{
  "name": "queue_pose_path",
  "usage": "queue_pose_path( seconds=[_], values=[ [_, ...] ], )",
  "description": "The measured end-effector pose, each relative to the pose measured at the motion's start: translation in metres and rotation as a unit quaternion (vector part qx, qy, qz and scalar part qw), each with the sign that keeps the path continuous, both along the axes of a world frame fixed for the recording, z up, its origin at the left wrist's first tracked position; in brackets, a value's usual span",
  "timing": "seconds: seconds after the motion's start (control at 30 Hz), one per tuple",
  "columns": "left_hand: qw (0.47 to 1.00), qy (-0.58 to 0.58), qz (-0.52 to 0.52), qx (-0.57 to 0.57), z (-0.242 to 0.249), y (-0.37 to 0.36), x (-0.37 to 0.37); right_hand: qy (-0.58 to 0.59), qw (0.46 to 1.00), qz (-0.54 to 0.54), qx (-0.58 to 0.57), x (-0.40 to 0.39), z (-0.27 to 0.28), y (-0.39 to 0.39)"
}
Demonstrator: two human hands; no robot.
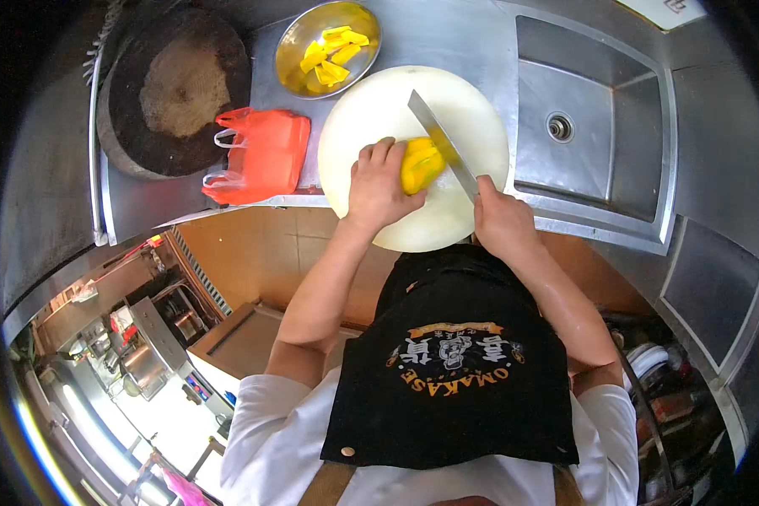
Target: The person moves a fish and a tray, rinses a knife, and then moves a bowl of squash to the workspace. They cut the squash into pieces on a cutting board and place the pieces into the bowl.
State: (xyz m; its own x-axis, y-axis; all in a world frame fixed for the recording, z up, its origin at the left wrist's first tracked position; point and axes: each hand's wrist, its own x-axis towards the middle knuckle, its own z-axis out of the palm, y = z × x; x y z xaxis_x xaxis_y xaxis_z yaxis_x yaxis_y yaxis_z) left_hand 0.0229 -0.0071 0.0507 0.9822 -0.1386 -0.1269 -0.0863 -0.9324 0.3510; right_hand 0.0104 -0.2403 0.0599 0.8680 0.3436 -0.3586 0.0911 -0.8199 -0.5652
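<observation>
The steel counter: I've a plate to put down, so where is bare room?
Counter between bowl, round board and sink looks bare, as does the sink floor. Crowded: the board's middle, with knife and pepper, and left of the board, at the red bag.

Passage is available over the far right of the round white cutting board point(481, 118), between the broad steel knife point(444, 140) and the rectangular stainless-steel sink point(569, 84). From the right, the knife and right-hand grip point(503, 219) bar access to the lobed yellow pepper point(420, 166); from the left, the left-hand grip point(381, 184). The round metal bowl point(364, 21) and red plastic bag point(277, 154) obstruct the metal desk point(447, 38) at left.
</observation>
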Motion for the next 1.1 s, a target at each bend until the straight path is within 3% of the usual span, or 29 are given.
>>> queue_pose_path(
  seconds=[1.1],
  values=[
    [0.999, -0.028, -0.031, -0.002, -0.006, 0.000, 0.005, 0.128, 0.991, 0.043, 0.001, 0.039, -0.010, -0.004]
  ],
)
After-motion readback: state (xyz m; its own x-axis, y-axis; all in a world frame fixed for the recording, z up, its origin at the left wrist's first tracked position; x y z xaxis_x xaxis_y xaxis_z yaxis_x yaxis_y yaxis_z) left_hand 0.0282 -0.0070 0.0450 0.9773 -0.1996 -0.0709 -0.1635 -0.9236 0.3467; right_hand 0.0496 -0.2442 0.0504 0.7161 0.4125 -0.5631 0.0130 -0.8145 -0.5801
